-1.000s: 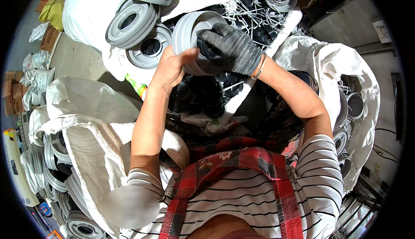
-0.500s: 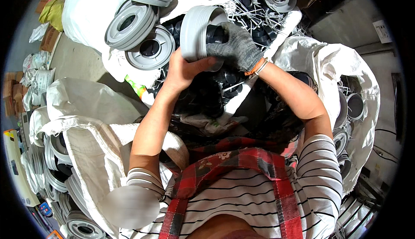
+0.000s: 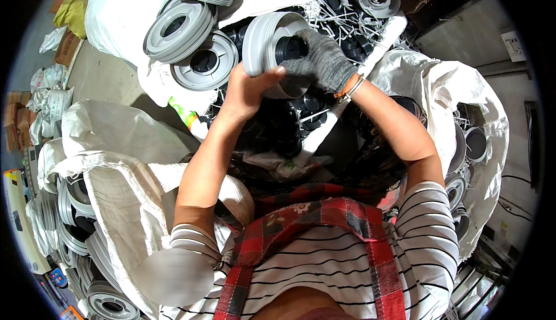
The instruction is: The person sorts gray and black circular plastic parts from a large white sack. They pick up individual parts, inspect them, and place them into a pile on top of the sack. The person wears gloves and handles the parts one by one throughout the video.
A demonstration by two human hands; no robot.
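Observation:
A round grey plastic part (image 3: 255,45), wide and ridged on its outer wall, is held up between my hands, tilted with its inner face toward the right. My bare left hand (image 3: 245,88) grips its lower left rim, thumb on the near side. On my right hand (image 3: 331,64) is a grey knit glove; its fingers close round a black ribbed cylinder (image 3: 285,50) at the middle of the grey part. The fingertips of both hands are partly hidden. Under my hands lie black plastic pieces (image 3: 282,126), in shadow.
Similar grey round parts (image 3: 179,28) are stacked at the far left, beside white sacking (image 3: 124,16). Thin white plastic sticks (image 3: 333,16) lie heaped at the back. Open white woven sacks (image 3: 124,175) with grey parts stand on both sides of me.
The grey part has turned in my hands, so more of its inner face and the black cylinder shows. My right hand has shifted slightly with it; my left still grips the rim.

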